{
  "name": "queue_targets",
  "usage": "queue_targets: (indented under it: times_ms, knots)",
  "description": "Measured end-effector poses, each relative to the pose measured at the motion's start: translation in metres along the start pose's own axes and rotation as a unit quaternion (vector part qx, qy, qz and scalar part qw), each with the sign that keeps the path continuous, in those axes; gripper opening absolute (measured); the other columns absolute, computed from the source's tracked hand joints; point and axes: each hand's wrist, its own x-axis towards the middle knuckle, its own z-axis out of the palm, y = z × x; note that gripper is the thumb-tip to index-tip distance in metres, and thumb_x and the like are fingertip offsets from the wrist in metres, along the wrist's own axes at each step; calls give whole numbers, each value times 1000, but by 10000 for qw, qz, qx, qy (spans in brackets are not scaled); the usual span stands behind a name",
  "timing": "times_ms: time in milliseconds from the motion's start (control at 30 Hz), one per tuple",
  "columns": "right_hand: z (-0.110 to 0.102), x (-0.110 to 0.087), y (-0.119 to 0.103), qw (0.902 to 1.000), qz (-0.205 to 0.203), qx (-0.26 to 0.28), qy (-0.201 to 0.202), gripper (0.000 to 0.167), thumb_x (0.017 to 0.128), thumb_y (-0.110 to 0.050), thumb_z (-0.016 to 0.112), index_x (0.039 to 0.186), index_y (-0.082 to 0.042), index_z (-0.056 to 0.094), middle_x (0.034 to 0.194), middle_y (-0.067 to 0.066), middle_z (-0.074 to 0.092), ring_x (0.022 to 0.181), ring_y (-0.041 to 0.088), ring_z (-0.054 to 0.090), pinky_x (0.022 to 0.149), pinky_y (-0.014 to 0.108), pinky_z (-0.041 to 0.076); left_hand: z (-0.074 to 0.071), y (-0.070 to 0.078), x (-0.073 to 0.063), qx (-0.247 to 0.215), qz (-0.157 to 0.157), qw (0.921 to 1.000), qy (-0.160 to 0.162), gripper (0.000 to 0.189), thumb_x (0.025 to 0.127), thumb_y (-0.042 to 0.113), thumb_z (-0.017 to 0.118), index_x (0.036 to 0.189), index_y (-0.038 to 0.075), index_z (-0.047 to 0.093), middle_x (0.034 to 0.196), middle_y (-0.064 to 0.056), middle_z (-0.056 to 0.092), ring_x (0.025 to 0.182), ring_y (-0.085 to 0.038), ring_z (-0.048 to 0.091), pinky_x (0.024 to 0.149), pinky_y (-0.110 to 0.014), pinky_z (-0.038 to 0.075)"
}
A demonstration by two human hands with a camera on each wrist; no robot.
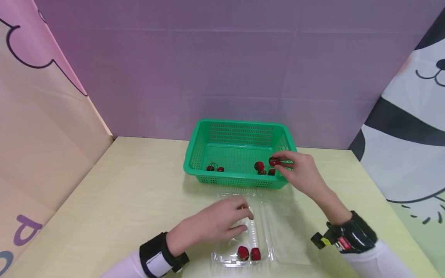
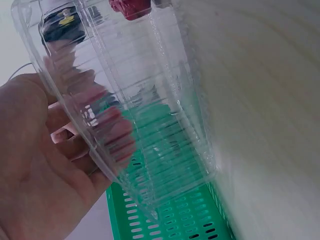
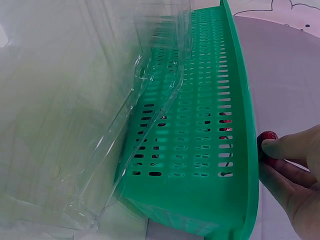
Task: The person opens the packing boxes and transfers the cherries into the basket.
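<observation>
Over the near right corner of a green basket [image 1: 240, 175], my right hand [image 1: 302, 173] pinches a dark red, glossy cherry [image 1: 274, 161] between thumb and fingers. The right wrist view shows the held cherry [image 3: 267, 142] just past the basket's rim. My left hand [image 1: 222, 218], its fingers loosely bent, is over the clear plastic box [image 1: 227, 251] and holds nothing. Through the box's wall its fingers [image 2: 112, 132] show in the left wrist view. Two strawberries, one a red strawberry [image 1: 243, 253] with green leaves, lie at the box's near end.
In the basket, a strawberry [image 1: 259, 166] and other red fruits lie at the right; small cherries [image 1: 210, 168] with stems lie at the left. The box's clear lid [image 1: 292, 239] lies opened out to the right. A purple backdrop [image 1: 233, 69] stands behind the table [image 1: 146, 185].
</observation>
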Motion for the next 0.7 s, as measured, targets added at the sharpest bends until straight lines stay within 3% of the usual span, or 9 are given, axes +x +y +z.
queue_targets:
  times_ms: [333, 700]
  knots:
    - [2, 2, 4, 9999, 85, -11, -85, 28, 87, 9, 76, 113, 1, 74, 102, 16, 75, 90, 33, 75, 75, 42, 62, 2, 9, -2, 130, 261, 9954, -912, 23, 104, 30, 63, 120, 18, 72, 112, 7, 60, 103, -4, 55, 92, -14, 45]
    - [4, 3, 5, 9998, 74, -69, -181, 29, 87, 11, 73, 114, 2, 74, 105, 16, 74, 91, 33, 74, 76, 44, 62, 6, 12, -4, -274, 359, 9847, -1683, 17, 103, 31, 64, 116, 22, 71, 102, 13, 60, 91, 5, 50, 79, -9, 42]
